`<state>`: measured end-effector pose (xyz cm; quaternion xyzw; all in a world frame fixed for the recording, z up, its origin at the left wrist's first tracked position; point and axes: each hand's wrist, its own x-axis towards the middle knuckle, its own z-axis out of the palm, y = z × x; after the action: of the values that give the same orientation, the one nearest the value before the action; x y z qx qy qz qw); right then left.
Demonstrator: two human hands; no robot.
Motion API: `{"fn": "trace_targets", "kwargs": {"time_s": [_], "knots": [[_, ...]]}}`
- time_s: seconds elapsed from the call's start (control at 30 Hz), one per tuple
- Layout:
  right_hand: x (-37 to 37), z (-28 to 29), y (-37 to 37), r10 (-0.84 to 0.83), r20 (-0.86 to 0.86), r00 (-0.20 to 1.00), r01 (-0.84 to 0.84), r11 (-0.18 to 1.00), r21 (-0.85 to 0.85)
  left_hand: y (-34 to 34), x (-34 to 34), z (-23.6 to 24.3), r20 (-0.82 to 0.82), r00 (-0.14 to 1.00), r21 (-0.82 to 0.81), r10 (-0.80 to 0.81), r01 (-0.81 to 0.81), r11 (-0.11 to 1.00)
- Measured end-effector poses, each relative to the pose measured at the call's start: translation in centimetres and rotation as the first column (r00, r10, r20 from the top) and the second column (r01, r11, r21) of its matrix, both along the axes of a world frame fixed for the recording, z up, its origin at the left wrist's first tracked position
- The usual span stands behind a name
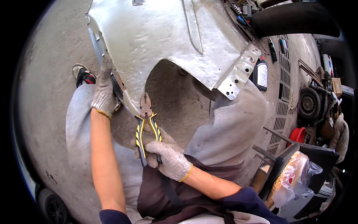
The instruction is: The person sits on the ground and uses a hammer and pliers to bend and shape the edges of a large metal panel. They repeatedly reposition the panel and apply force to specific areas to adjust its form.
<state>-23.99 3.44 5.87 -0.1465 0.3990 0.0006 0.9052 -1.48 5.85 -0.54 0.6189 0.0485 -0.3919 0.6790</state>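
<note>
A silver car fender panel (156,30) with a curved wheel-arch cutout lies in front of me, its near part between my knees. My left hand (103,91), in a knitted work glove, is closed on the panel's left edge, with some fingers hidden. My right hand (169,155), also gloved, is wrapped round the yellow-and-black handles of combination pliers (145,108). Their rusty jaws point away from me and meet the panel's edge at the left end of the arch. Whether the jaws bite the metal is hard to see.
At right, a floor drain grate (281,86) runs lengthwise. Beyond it stand a spare wheel (309,103), a red basin (297,136) and a chair (278,171) with a plastic bag on it. Tools and a black bottle (260,74) lie beside the panel. A car wheel (53,206) shows lower left.
</note>
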Motion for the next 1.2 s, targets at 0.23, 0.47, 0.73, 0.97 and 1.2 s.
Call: {"fn": "trace_targets", "kwargs": {"time_s": [0.23,0.47,0.73,0.97,1.2], "knots": [[-0.2,-0.8,0.6,-0.052,-0.003,0.999,0.052,0.98,0.193,-0.4,-0.5,0.6,0.022,0.999,0.007,-0.024,0.024,1.0],[0.7,-0.9,1.3,-0.069,0.157,0.985,-0.026,0.843,0.537,-0.2,-0.2,0.1,0.042,0.998,-0.027,0.041,-0.04,0.999],[0.6,-0.8,1.5,-0.099,0.111,0.989,0.033,0.875,0.483,-0.7,-0.3,0.4,0.022,0.998,-0.016,0.063,-0.063,0.998],[0.0,-1.7,1.7,-0.11,0.181,0.977,0.004,0.864,0.503,-0.5,0.1,-0.9,0.025,0.997,0.013,0.075,-0.076,0.997],[-0.6,-1.8,-0.7,0.147,0.212,0.966,-0.208,0.93,0.304,-0.7,-0.5,0.8,0.006,0.999,-0.015,0.048,-0.048,0.999]]}}
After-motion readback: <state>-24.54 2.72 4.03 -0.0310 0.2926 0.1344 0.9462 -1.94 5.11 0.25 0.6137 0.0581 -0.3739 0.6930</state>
